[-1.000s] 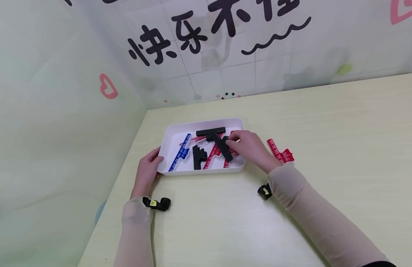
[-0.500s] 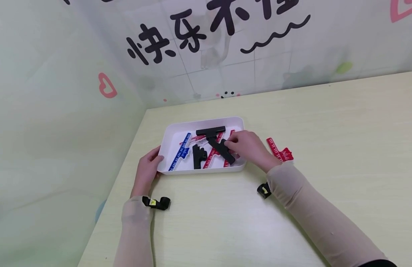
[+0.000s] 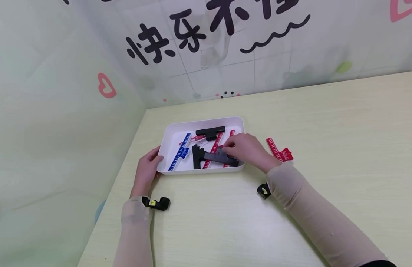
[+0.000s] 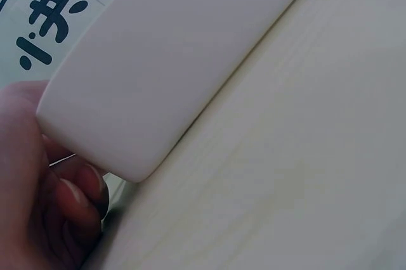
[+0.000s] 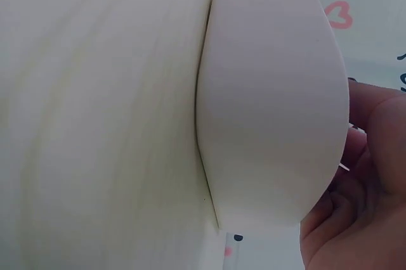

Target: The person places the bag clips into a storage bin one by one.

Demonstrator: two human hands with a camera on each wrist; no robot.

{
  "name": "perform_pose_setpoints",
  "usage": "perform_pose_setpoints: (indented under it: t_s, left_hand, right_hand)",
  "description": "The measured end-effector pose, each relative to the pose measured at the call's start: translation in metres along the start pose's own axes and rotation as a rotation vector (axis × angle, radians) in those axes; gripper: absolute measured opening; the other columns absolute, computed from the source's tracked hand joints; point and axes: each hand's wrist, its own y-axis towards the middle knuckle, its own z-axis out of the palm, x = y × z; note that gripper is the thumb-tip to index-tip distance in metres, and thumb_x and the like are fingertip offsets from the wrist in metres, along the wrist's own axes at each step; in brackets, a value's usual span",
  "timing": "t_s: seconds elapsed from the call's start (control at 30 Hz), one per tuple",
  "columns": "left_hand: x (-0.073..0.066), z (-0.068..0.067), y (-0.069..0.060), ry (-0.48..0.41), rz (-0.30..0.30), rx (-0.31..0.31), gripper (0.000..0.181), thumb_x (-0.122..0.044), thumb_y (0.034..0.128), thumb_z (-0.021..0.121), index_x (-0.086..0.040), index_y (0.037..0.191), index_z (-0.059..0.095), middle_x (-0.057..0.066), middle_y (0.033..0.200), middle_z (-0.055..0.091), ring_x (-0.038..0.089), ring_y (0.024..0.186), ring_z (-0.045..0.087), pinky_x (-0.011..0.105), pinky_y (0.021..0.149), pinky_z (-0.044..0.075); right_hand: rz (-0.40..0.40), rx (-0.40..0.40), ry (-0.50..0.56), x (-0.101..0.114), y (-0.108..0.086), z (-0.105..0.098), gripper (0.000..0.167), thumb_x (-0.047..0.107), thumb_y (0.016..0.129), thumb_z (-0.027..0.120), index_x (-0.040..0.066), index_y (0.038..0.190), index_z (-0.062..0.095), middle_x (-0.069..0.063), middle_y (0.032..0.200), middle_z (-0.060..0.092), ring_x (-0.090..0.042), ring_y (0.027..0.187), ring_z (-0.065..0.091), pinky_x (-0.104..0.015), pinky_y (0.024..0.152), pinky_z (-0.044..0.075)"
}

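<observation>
A white tray (image 3: 174,128) on the table holds several long-jawed clips. My left hand (image 3: 147,167) grips its left wall, thumb on the rim and fingers curled outside, as the left wrist view shows. Over the tray's right part my right hand (image 3: 244,148) pinches a black clip (image 3: 220,157) by its handle; the clip's long bar looks blurred. Another black clip (image 3: 197,159) stands left of it, and a third black clip (image 3: 210,131) lies near the back wall. Beside these are a blue clip (image 3: 180,152) and red clips (image 3: 216,142), partly covered.
One red clip (image 3: 280,150) lies on the table (image 3: 342,167) right of the tray, close to my right forearm. A wall with printed lettering (image 3: 189,29) rises behind the table. Black wrist cameras (image 3: 156,203) sit on both wrists.
The black clip in my right hand has turned from a steep slant to nearly level, its lower end swinging right. My left hand stays on the tray.
</observation>
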Motion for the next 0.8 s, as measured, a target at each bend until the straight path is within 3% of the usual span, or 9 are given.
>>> perform_pose_setpoints:
  t_s: [0.27,0.5,0.67,0.8]
  left_hand:
    - [-0.0003,-0.0006,0.0000,-0.004,-0.008,-0.009,0.042,-0.027,0.0875,0.051,-0.031,0.129,0.048,0.001,0.118,0.052,0.016,0.056,0.045,0.022,0.042,0.037]
    - [-0.0009,-0.0014,-0.0002,0.005,-0.003,-0.003,0.042,-0.028,0.0881,0.051,-0.031,0.130,0.047,0.001,0.120,0.051,0.016,0.056,0.045,0.023,0.043,0.038]
    - [-0.0010,-0.0012,-0.0002,0.009,-0.005,-0.001,0.042,-0.028,0.0882,0.051,-0.031,0.130,0.047,0.000,0.119,0.052,0.017,0.058,0.047,0.022,0.043,0.038]
    - [-0.0012,-0.0007,-0.0003,0.002,-0.003,0.002,0.042,-0.027,0.0881,0.051,-0.031,0.130,0.047,0.000,0.118,0.052,0.017,0.059,0.047,0.022,0.042,0.037]
  right_hand:
    - [-0.064,0.080,-0.093,0.0012,-0.0005,0.0003,0.018,0.037,0.082,0.060,0.026,0.089,0.071,0.012,0.080,0.062,-0.010,0.076,0.053,-0.029,0.069,0.041]
    - [-0.113,0.091,-0.177,0.0038,-0.0025,0.0011,0.019,0.037,0.083,0.059,0.026,0.095,0.070,0.011,0.092,0.064,-0.008,0.083,0.055,-0.031,0.074,0.042]
    - [-0.112,0.086,-0.168,0.0036,-0.0032,0.0007,0.022,0.035,0.084,0.058,0.026,0.100,0.069,0.009,0.098,0.064,-0.011,0.088,0.055,-0.033,0.078,0.042]
    - [-0.095,0.063,-0.079,0.0001,-0.0033,-0.0002,0.023,0.037,0.085,0.056,0.025,0.101,0.068,0.009,0.096,0.063,-0.012,0.087,0.054,-0.032,0.078,0.042]
